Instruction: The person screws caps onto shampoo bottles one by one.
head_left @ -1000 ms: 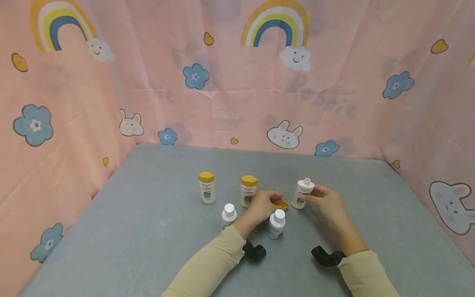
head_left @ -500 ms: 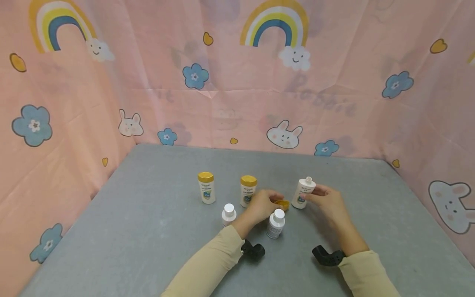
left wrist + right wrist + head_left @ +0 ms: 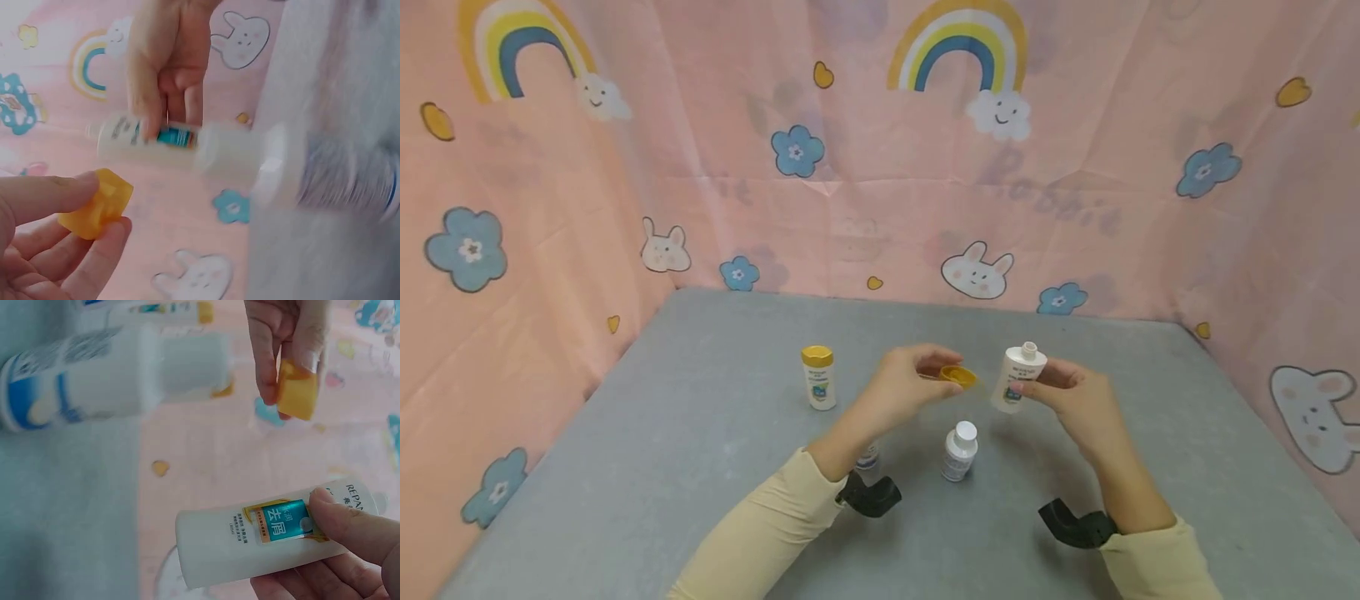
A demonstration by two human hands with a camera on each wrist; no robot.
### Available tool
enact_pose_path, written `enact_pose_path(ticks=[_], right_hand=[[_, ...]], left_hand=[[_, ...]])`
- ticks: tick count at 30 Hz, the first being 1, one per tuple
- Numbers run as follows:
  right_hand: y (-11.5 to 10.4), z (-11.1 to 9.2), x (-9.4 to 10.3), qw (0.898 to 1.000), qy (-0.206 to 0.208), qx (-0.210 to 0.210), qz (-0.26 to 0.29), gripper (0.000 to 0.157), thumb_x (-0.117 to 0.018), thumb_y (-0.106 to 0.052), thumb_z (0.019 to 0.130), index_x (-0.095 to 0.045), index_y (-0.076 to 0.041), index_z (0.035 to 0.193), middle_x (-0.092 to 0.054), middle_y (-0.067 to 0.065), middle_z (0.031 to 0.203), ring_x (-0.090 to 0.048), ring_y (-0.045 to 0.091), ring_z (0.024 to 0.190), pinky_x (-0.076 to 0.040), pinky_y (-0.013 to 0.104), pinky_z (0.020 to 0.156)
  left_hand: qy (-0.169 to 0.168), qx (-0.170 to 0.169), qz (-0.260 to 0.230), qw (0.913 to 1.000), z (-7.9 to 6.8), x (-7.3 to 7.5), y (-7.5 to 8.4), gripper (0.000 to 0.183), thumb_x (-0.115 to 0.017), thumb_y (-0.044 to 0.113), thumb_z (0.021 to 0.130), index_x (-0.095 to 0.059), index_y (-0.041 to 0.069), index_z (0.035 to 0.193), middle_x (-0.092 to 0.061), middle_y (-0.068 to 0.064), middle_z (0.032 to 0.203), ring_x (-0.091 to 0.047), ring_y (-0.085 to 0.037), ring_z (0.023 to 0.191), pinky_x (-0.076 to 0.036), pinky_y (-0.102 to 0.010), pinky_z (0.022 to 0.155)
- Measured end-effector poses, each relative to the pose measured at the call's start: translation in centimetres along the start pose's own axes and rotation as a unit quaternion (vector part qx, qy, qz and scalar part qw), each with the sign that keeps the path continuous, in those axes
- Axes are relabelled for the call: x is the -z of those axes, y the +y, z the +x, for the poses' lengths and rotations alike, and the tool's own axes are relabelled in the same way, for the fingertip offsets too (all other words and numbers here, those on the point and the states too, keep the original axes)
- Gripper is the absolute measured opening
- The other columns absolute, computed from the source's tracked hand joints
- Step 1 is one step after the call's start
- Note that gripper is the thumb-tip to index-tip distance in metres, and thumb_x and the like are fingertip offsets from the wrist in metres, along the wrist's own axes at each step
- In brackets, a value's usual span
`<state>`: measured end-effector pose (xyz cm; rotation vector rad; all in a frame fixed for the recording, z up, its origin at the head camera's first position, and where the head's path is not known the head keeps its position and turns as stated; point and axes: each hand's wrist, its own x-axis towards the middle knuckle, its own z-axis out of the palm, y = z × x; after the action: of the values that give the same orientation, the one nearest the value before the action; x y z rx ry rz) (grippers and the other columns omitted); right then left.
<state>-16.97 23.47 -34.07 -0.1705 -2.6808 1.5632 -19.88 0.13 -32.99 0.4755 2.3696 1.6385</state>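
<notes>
My left hand (image 3: 904, 387) pinches a gold cap (image 3: 958, 377) between thumb and fingers, its hollow side upward in the head view. To its right, my right hand (image 3: 1078, 404) grips a white shampoo bottle (image 3: 1021, 367) with its bare neck uppermost. That bottle's teal label (image 3: 284, 522) faces the right wrist camera. Cap and bottle are apart, both raised off the table. In front of them stands a small white-capped bottle (image 3: 959, 452). Another white bottle (image 3: 868, 457) is mostly hidden by my left forearm.
A gold-capped shampoo bottle (image 3: 818, 379) stands upright on the grey table (image 3: 730, 475), left of my hands. A second gold-capped one is hidden behind my left hand in the head view. Pink printed cloth (image 3: 865, 217) encloses the back and sides.
Both hands have risen from the table, the left carrying the gold cap up and slightly left, the right lifting the shampoo bottle a little. The left arm now covers one gold-capped bottle.
</notes>
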Motion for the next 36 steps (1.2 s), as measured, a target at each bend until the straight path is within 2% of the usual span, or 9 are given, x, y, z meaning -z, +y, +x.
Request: enact_pose_path(ticks=[2,6,11,14,20,26,31,36], right_hand=[[-1.0,-0.5,0.0,1.000,0.001,0.013,-0.004,0.060,-0.073,-0.038,0.091,-0.058,-0.003,0.138,-0.060,0.022,0.137,-0.054,0.033,0.130,-0.046,0.053,0.102],[-3.0,-1.4,-0.1,0.999,0.000,0.031,-0.012,0.061,-0.076,-0.042,0.087,-0.061,-0.006,0.134,-0.064,0.019,0.133,-0.052,0.031,0.130,-0.045,0.053,0.101],[-4.5,-2.4,-0.4,0.998,-0.002,0.059,-0.010,0.057,-0.079,-0.040,0.084,-0.065,-0.007,0.129,-0.067,0.017,0.128,-0.055,0.028,0.129,-0.047,0.052,0.102],[-4.9,-2.7,-0.9,0.997,-0.007,0.074,-0.004,0.054,-0.080,-0.037,0.084,-0.067,-0.008,0.128,-0.069,0.014,0.125,-0.059,0.026,0.124,-0.049,0.051,0.101],[-5.3,-3.2,-2.2,0.995,-0.045,0.087,0.001,0.049,-0.079,-0.034,0.085,-0.069,-0.010,0.126,-0.072,0.009,0.120,-0.059,0.025,0.124,-0.049,0.052,0.102],[-5.3,-3.9,-3.2,0.989,-0.087,0.120,0.014,0.042,-0.077,-0.022,0.088,-0.068,-0.005,0.125,-0.072,0.013,0.118,-0.068,0.029,0.112,-0.057,0.045,0.092],[-5.5,-4.3,-4.4,0.982,-0.120,0.147,0.021,0.043,-0.074,-0.019,0.090,-0.065,0.000,0.127,-0.070,0.016,0.119,-0.067,0.028,0.110,-0.058,0.043,0.093],[-5.6,-4.6,-5.0,0.982,-0.127,0.139,0.032,0.043,-0.075,-0.019,0.089,-0.066,0.002,0.126,-0.071,0.017,0.116,-0.069,0.027,0.106,-0.060,0.036,0.087]], left_hand=[[0.010,-0.003,-0.008,0.9999,-0.5,1.3,0.4,0.033,-0.077,0.013,0.087,-0.070,0.013,0.119,-0.072,-0.004,0.118,-0.067,-0.017,0.108,-0.058,-0.029,0.088],[0.011,0.008,-0.026,0.9996,-1.4,3.6,0.5,0.030,-0.077,0.011,0.087,-0.069,0.011,0.116,-0.073,-0.005,0.115,-0.069,-0.017,0.105,-0.058,-0.029,0.088],[0.013,0.011,-0.038,0.9991,-2.1,5.1,0.0,0.029,-0.077,0.008,0.086,-0.070,0.010,0.115,-0.073,-0.004,0.114,-0.068,-0.015,0.103,-0.058,-0.030,0.088],[0.009,0.007,-0.045,0.9989,-2.5,5.4,-0.4,0.030,-0.077,0.008,0.086,-0.070,0.010,0.116,-0.073,-0.004,0.115,-0.068,-0.015,0.106,-0.058,-0.030,0.090],[-0.032,0.003,-0.064,0.9975,-3.4,5.6,-0.9,0.034,-0.075,0.009,0.088,-0.069,0.012,0.122,-0.070,-0.003,0.124,-0.068,-0.015,0.111,-0.058,-0.030,0.092],[-0.048,-0.022,-0.066,0.9964,-4.2,6.1,-1.4,0.037,-0.073,0.013,0.091,-0.067,0.015,0.127,-0.067,-0.001,0.130,-0.063,-0.017,0.112,-0.056,-0.032,0.095],[-0.049,-0.027,-0.097,0.9937,-4.3,6.4,-1.5,0.038,-0.071,0.009,0.091,-0.063,0.006,0.128,-0.066,-0.010,0.129,-0.065,-0.017,0.110,-0.056,-0.033,0.094],[-0.048,-0.023,-0.132,0.9898,-4.4,6.7,-1.6,0.035,-0.072,0.005,0.089,-0.059,0.000,0.121,-0.066,-0.016,0.124,-0.067,-0.015,0.104,-0.057,-0.033,0.093]])
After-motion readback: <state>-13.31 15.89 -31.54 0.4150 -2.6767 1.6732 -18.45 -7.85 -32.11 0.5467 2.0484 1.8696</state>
